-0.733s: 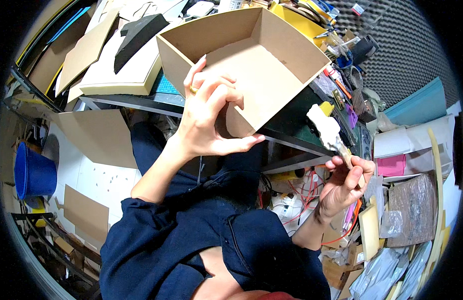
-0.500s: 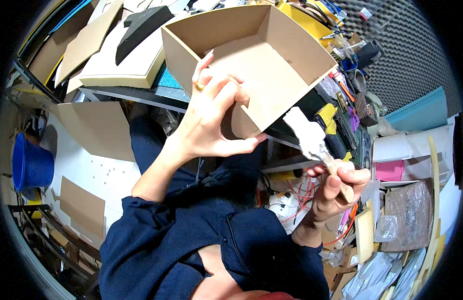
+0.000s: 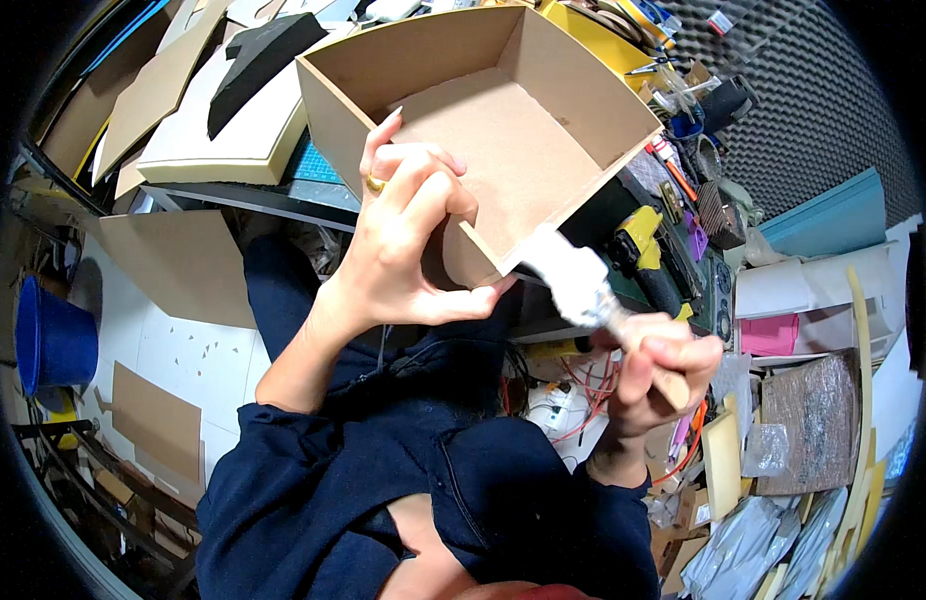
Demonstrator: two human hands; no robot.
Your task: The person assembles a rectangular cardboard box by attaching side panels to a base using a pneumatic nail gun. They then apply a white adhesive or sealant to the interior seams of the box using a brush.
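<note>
Cardboard is what the person works on: an open, shallow box (image 3: 503, 130) held up over the lap, its open side turned toward the camera and its far edge above the cluttered workbench (image 3: 283, 195). At the left edge of that workbench lie loose cardboard sheets (image 3: 163, 90) and a dark foam piece (image 3: 258, 50), and a blue bucket (image 3: 53, 340) stands on the white floor below.

The left hand (image 3: 403, 250) is clamped on the box's near wall, with fingers curled over the rim into the inside and the thumb pressed up beneath the near corner. A gold ring (image 3: 376, 184) sits on one finger.

To the right, the right hand (image 3: 653, 365) is closed around the wooden handle of a paintbrush (image 3: 583, 285), whose whitish, coated bristles touch or nearly touch the box's lower right edge, just beside the left thumb.

The likely risks follow from that closeness. A stroke that runs wide would smear the thumb and loosen the grip. The box is held at only one wall, so brush pressure on the far side could twist it or let it slip. Drips from the loaded bristles could fall on the dark blue clothing (image 3: 413, 480) or the red wires (image 3: 593, 385) beneath. A yellow power tool (image 3: 645, 240) lies close behind the brush, where a backswing might strike it.
</note>
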